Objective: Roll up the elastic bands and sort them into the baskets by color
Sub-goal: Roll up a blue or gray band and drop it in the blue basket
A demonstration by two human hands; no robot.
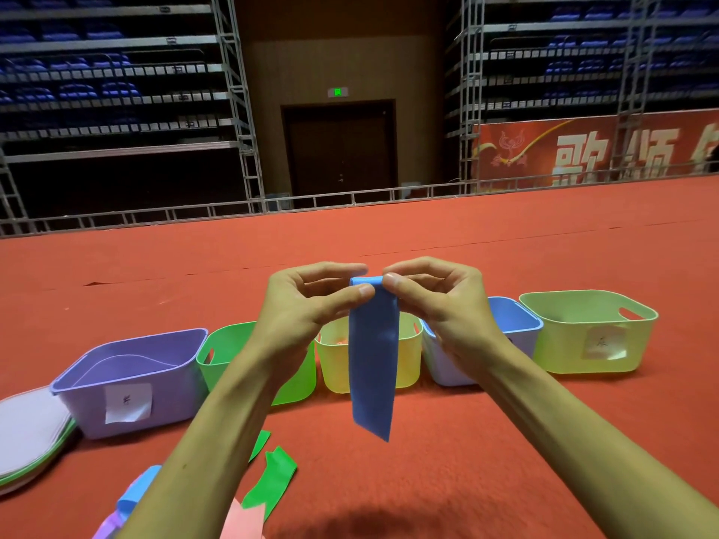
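The fingers [363,291] of both hands pinch the top edge of the blue band [373,363] — thumb against forefinger on each side, the tips almost meeting, the other fingers curled loosely behind. The edge between them looks turned over once, which I take for the first turn of a roll. Holding it at both corners would keep that turn square.

The left hand [295,305] and right hand [439,305] are raised in mid-air, so the rest of the band hangs straight down, free and untwisted. Its lower end is above the floor [505,441] and, as far as I can tell, not touching it. Letting it hang likely keeps it smooth as it winds up.

Behind the hands a row stands on the floor: purple basket [175,402], green basket [218,352], yellow basket [334,367], blue basket [513,320] and pale basket [564,352]. The blue basket, just behind the right wrist, is presumably this band's home — close by once the roll is done. Near the left forearm lie a green band [272,484] and a pink band [241,523], not yet rolled.
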